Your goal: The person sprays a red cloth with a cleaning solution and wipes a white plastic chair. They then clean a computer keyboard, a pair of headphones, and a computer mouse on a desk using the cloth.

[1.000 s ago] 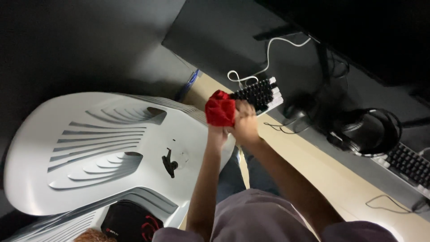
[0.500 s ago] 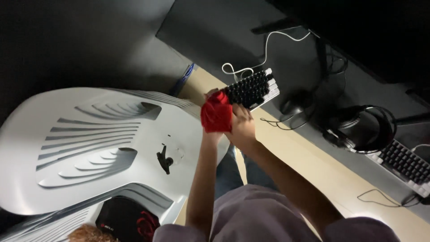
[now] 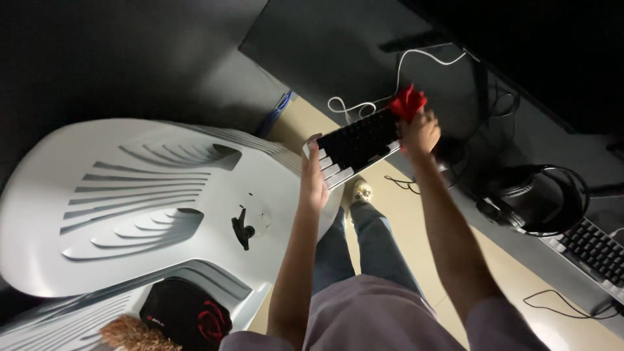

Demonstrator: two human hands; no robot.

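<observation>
left hand (image 3: 314, 179) fingers curled on keyboard (image 3: 356, 144) edge; right hand (image 3: 420, 132) fingers pinching red cloth (image 3: 407, 103) over keys.

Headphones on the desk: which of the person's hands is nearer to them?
Right. The right hand, gripping a red cloth, is just left of the headphones; the left hand holds the keyboard's far end.
</observation>
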